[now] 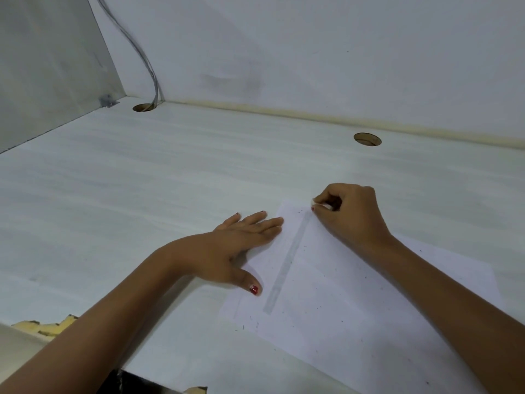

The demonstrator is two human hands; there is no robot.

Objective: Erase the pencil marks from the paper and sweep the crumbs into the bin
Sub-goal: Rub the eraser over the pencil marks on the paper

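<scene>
Right hand (350, 214) pinches a white eraser (319, 204) at the paper's (355, 294) top corner, centre-right of frame. Left hand (241, 245) lies flat, fingers spread, pinning the paper's left edge. A grey pencil band (287, 263) runs down the sheet, dark crumbs (335, 280) scattered around it on the white desk (142, 194).

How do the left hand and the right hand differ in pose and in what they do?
The left hand lies flat with straight fingers; the right hand is curled. The left hand holds nothing and presses the paper near its left edge; the right hand pinches a white eraser at the paper's far end. Both are over the paper.
</scene>
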